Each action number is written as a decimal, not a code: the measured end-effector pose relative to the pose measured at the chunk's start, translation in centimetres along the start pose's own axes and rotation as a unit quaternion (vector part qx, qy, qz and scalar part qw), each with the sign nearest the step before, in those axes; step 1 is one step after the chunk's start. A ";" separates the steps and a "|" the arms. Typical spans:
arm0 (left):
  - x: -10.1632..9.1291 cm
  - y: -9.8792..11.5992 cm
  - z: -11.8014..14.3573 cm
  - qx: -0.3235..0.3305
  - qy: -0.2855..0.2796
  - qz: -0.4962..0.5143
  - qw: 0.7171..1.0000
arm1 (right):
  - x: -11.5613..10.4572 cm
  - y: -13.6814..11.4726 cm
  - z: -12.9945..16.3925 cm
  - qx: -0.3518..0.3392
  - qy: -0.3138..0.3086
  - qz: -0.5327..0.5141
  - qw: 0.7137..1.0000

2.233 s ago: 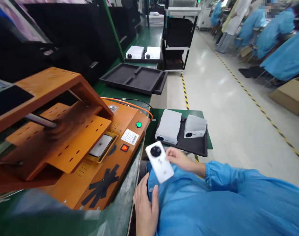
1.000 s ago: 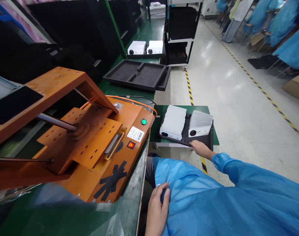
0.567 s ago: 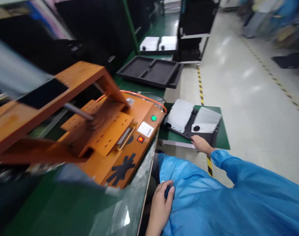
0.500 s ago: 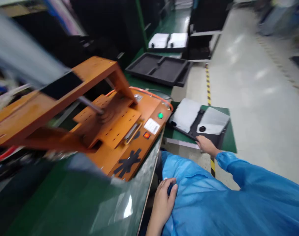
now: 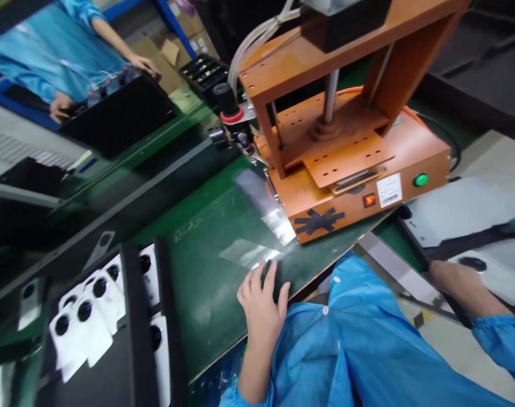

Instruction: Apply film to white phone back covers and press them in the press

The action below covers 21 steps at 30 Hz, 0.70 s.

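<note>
My left hand (image 5: 263, 305) hovers over or rests on the green tabletop (image 5: 210, 282) near its front edge, fingers spread, holding nothing. At the right, my right hand (image 5: 458, 285) has its fingers closed around the near edge of a black tray (image 5: 473, 234); its fingertips are blurred. In that tray lie two white panels, the farther panel (image 5: 461, 209) and the nearer panel (image 5: 498, 277), which bears a black round part. Between and beyond my hands stands an orange press (image 5: 354, 155) with a lit green button (image 5: 421, 180) and a lit red switch (image 5: 369, 200).
Left on the table, a black tray (image 5: 104, 367) holds several white parts with black round spots. A clear film piece (image 5: 249, 252) lies before the press. Across the bench, a co-worker's hands (image 5: 145, 65) rest on a black box (image 5: 117, 121). Dark trays (image 5: 477, 68) stand at upper right.
My view has swung left, bringing the left trays and the co-worker into sight. My left hand has moved from my lap to the tabletop and spread. My right hand stays at the tray.
</note>
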State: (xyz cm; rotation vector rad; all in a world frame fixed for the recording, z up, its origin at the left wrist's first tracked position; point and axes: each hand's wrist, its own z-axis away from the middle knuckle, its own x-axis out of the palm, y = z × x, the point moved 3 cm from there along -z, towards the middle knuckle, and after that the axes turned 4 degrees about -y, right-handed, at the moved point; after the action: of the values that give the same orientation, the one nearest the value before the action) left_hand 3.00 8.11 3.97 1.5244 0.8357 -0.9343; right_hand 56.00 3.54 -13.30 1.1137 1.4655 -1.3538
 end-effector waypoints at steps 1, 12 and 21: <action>0.0 -0.9 0.1 -0.012 -0.007 -0.042 0.999 | 0.0 -1.0 -1.3 -0.020 -0.014 -0.008 1.000; -2.3 -2.3 4.4 0.079 -0.120 -0.032 0.989 | -8.1 -34.4 -8.8 -0.383 -0.325 -0.207 0.839; -2.5 -10.6 -6.9 -0.100 0.111 0.002 0.989 | -3.8 -48.3 -20.4 -0.343 -0.015 -0.173 0.923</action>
State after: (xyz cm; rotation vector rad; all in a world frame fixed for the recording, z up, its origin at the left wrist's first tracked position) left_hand -6.66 16.38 2.17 1.4702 1.0529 -0.6641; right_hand 10.30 22.41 4.48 0.3906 1.9626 -0.9302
